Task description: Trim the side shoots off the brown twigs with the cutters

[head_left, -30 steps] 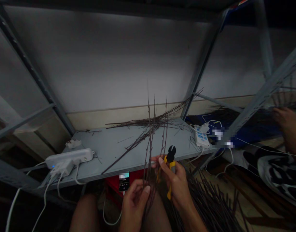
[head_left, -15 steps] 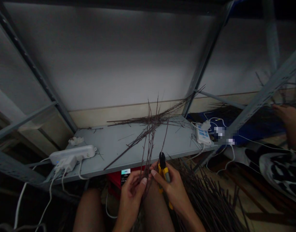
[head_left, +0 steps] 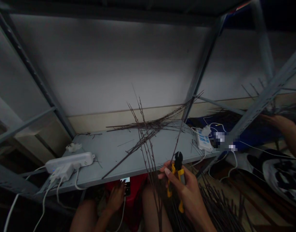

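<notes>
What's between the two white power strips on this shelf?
Head view: thin dark twigs lie on the grey metal shelf between the long white power strip and flat white-and-blue power strip.

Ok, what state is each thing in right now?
Right hand: gripping the cutters
Yellow-handled cutters: jaws shut, pointing up
Left hand: open, beside the phone
Phone: screen lit
Twig pile: lying loose on the metal shelf
White power strip: plugs inserted

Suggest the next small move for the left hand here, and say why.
Probably move the left hand onto the twigs. It sits by the phone, off the twigs, while the right hand is occupied gripping the cutters.
</notes>
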A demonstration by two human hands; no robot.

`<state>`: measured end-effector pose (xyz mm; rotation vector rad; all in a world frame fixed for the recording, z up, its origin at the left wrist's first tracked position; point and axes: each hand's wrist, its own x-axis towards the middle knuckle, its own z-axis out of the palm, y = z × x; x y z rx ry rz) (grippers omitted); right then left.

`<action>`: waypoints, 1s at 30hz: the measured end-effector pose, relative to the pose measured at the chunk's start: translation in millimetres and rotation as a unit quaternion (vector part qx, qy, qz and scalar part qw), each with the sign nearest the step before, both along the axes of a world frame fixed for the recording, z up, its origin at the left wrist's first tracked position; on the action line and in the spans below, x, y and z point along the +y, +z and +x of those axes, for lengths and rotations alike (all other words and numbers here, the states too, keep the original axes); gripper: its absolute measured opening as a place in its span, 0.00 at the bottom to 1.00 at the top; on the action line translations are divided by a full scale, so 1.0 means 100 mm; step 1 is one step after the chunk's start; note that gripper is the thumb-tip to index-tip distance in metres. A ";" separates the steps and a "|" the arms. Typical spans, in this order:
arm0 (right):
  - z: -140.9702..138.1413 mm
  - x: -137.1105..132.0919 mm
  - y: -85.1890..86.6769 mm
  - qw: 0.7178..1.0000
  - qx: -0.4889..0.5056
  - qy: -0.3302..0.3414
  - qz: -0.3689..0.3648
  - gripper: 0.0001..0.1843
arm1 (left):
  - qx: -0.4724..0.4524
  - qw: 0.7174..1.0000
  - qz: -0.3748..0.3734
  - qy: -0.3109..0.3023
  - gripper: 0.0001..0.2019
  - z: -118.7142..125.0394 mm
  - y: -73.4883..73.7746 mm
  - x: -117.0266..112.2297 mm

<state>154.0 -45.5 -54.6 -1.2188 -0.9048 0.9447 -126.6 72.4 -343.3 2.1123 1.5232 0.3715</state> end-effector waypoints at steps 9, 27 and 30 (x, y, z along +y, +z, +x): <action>-0.01 -0.05 0.10 0.999 0.046 -0.001 -0.001 0.21 | 0.059 0.997 0.034 0.048 0.25 -0.17 -0.23 0.37; -0.08 -0.03 0.44 0.985 0.160 -0.045 0.056 0.22 | -0.022 0.997 0.028 0.071 0.29 -0.30 -0.45 -0.22; -0.09 0.01 0.47 0.986 0.147 -0.044 0.067 0.21 | -0.051 0.995 0.021 0.081 0.29 -0.30 -0.45 -0.27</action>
